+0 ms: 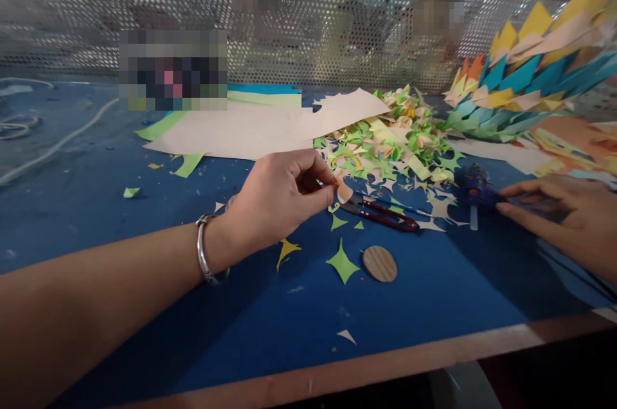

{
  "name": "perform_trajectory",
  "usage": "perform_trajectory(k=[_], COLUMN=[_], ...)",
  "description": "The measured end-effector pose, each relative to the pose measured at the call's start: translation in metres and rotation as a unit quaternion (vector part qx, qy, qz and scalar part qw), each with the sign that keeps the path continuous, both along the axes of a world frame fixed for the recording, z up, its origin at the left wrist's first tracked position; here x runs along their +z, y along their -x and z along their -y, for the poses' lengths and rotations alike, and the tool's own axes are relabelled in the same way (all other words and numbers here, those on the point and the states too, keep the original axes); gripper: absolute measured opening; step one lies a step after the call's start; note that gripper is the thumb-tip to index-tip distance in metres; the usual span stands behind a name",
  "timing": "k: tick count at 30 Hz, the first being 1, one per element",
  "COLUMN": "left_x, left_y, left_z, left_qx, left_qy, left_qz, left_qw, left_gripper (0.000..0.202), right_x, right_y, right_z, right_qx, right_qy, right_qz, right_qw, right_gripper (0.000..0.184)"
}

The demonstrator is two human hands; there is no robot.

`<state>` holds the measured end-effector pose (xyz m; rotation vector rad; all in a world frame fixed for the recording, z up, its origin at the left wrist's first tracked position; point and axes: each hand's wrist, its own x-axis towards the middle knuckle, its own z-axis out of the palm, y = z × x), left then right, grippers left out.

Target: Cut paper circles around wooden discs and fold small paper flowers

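My left hand [284, 197], with a silver bangle at its wrist, pinches a small curled peach paper piece [344, 192] between thumb and forefinger. Just beyond those fingertips lie thread snips [385, 213] with dark red handles, and a thin blue stick [400, 204] rests alongside. At the right, the thumb and forefinger of my right hand [563, 209] grip the edge of a dark blue glue gun [477, 191], from which a pale glue stick [473, 217] protrudes. Nearer me are a round corrugated cardboard disc [380, 263] and a green star-shaped paper scrap [343, 262].
Behind the hands is a heap of green and peach paper pieces [400, 132], beside large pale paper sheets [241, 126]. A layered, pointed paper construction [535, 74] stands at back right. A perforated metal screen [318, 23] closes the far side; a white cord [62, 139] crosses the left.
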<state>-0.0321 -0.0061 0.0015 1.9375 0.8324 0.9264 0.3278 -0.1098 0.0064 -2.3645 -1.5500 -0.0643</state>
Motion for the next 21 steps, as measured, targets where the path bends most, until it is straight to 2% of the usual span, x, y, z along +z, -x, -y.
perform_trajectory(k=[4, 9, 11, 15, 19, 21], left_x=[0.002, 0.001, 0.001, -0.001, -0.001, 0.000], left_y=[0.000, 0.001, 0.001, 0.001, 0.001, 0.000], left_z=[0.001, -0.001, -0.002, -0.002, -0.002, -0.002], left_qx=[0.009, 0.009, 0.006, -0.001, 0.000, 0.001], left_qy=[-0.032, -0.040, -0.041, -0.037, -0.040, -0.040], left_qz=[-0.021, -0.031, -0.032, -0.023, -0.031, -0.037], left_qw=[0.999, 0.999, 0.999, 0.999, 0.999, 0.998], left_gripper=[0.001, 0.002, 0.002, 0.002, 0.003, 0.003], right_x=[-0.009, -0.014, -0.013, -0.004, 0.007, 0.010], right_y=[-0.011, -0.014, -0.010, 0.008, 0.029, 0.035], right_z=[0.002, 0.001, 0.002, 0.004, 0.007, 0.007], right_qx=[-0.004, -0.008, -0.033, -0.129, -0.206, -0.215], right_qy=[0.011, 0.001, -0.016, -0.076, -0.132, -0.146], right_qz=[-0.039, -0.051, -0.064, -0.134, -0.111, -0.129], right_qw=[0.999, 0.999, 0.997, 0.980, 0.963, 0.957], right_gripper=[0.047, 0.046, 0.047, 0.042, 0.029, 0.029])
